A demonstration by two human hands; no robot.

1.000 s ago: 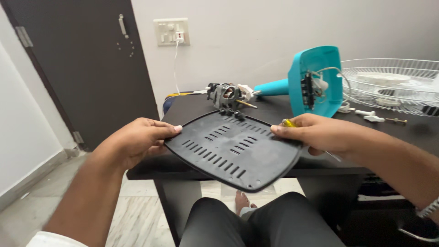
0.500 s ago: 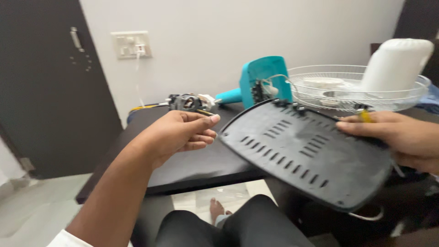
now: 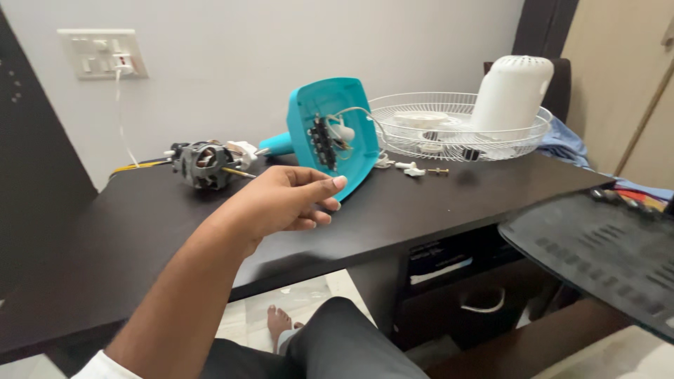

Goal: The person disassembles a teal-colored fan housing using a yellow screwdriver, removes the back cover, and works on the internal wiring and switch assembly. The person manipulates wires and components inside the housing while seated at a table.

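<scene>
My left hand (image 3: 281,200) hovers over the dark desk (image 3: 140,231) with its fingers loosely curled and nothing in it. It is just in front of the upturned teal fan base (image 3: 330,133), whose wiring and switch block show. A black vented plate (image 3: 604,260) juts in from the right edge, off the desk and below its top. My right hand is out of view, so what holds the plate is hidden. A bare fan motor (image 3: 203,163) lies on the desk to the left of the base.
A white wire fan grille (image 3: 456,126) lies at the back right with a white motor cover (image 3: 511,91) on it. Small screws (image 3: 414,168) lie beside it. A wall socket (image 3: 102,52) with a cable is at upper left. Shelves (image 3: 449,274) sit under the desk.
The view has swung right. My left hand has let go of the black plate and stays over the desk. The plate has moved right and down, and my right hand has left the view.
</scene>
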